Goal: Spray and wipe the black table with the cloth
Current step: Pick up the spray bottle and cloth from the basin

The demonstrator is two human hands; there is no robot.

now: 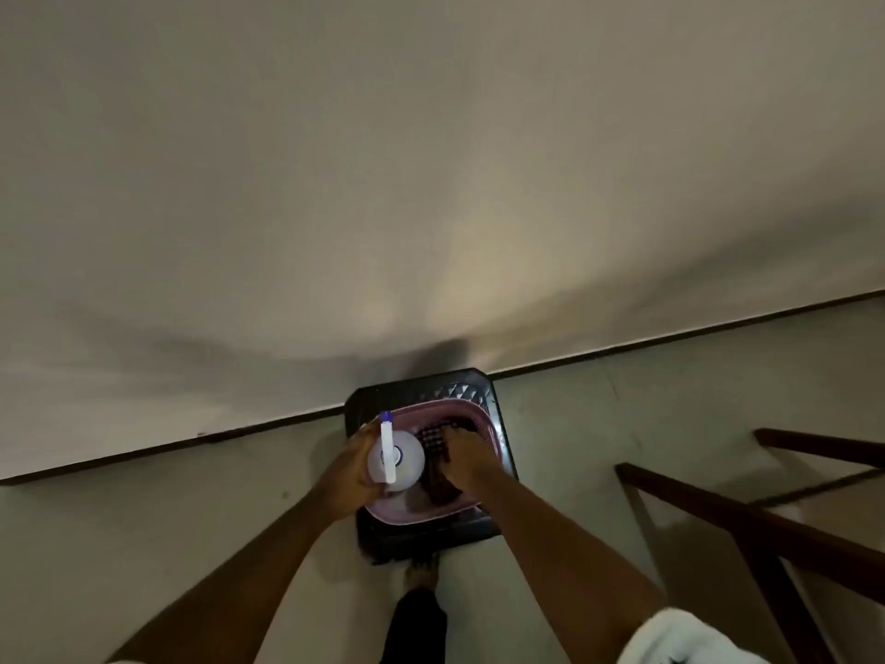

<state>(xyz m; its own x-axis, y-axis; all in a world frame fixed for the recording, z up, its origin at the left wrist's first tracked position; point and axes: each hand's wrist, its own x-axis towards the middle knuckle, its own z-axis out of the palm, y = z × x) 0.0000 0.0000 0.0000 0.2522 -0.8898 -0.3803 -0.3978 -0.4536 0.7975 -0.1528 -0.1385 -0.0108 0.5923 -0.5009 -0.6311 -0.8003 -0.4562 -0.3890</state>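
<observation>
The task looks barely begun: the basket is sitting on the black table at lower centre, covering most of it. The left hand is grasping the spray bottle, standing upright, nozzle pointing toward the frame's top. The right hand is reaching into the basket onto something dark, possibly the cloth; its grip is unclear.
</observation>
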